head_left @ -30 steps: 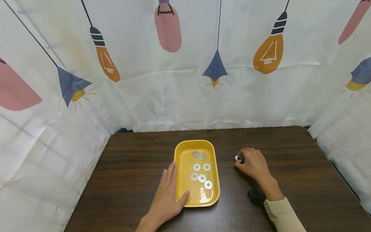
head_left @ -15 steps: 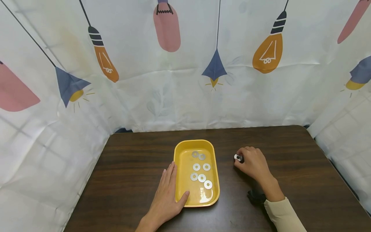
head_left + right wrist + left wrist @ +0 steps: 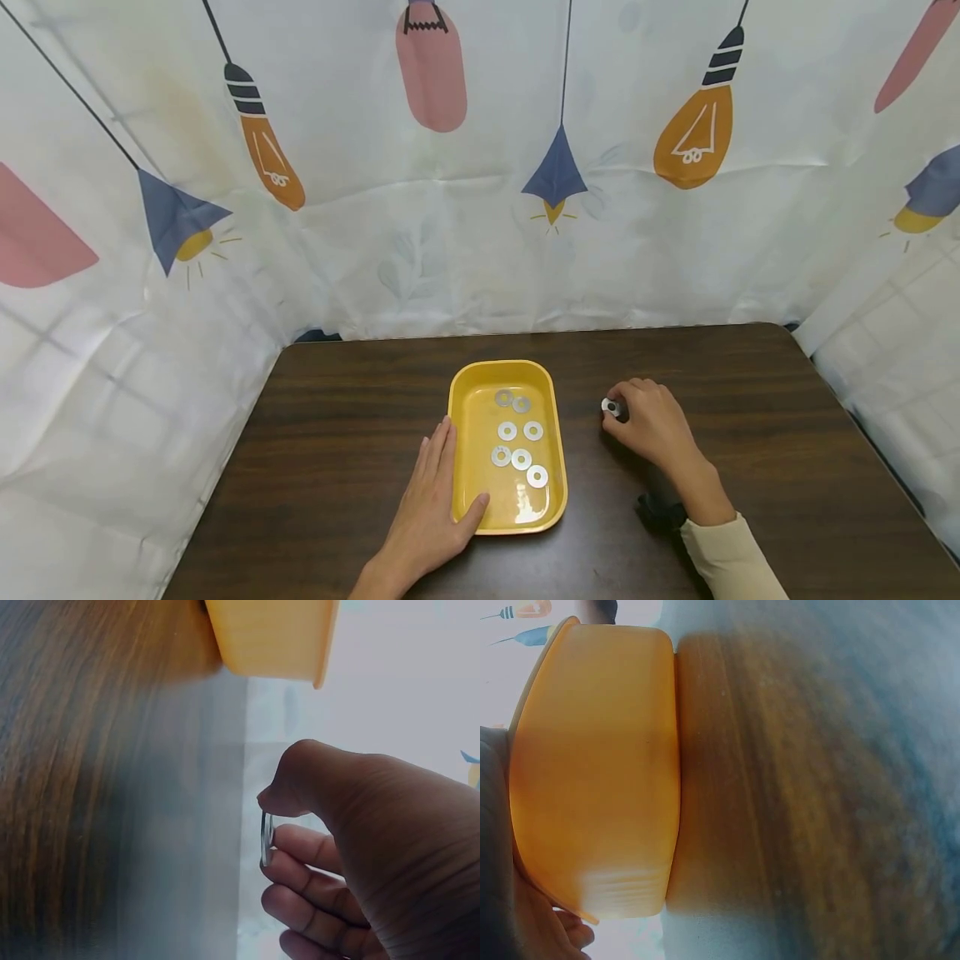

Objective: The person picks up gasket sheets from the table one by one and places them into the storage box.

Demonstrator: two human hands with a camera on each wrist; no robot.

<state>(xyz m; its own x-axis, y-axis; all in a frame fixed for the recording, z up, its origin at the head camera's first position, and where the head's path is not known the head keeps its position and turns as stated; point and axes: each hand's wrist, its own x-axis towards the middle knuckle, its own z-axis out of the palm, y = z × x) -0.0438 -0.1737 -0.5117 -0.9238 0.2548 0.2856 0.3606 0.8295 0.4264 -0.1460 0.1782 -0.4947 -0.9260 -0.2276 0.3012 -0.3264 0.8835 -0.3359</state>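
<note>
In the head view, my right hand point(image 3: 657, 425) pinches a flat metal washer point(image 3: 605, 405) just above the table, right of a yellow tray point(image 3: 468, 372). The right wrist view shows the washer point(image 3: 265, 844) nearly edge-on between thumb and fingertips; whether a second one lies against it, I cannot tell. My left hand point(image 3: 426, 508) rests along the tray's left side with its fingers straight, the thumb over the near left corner. Several washers lie flat inside the tray, among them a washer point(image 3: 529, 476) nearest to me. The tray's outer wall point(image 3: 600, 765) fills much of the left wrist view.
The dark wood-grain table point(image 3: 360, 417) extends to both sides of the tray. A white curtain point(image 3: 472, 258) printed with lamps hangs behind its far edge. Under my right wrist is a black strap-like object point(image 3: 658, 511).
The right hand has drifted very slightly left with the washer. The left hand and the tray stay as they were; the head view itself has shifted a little.
</note>
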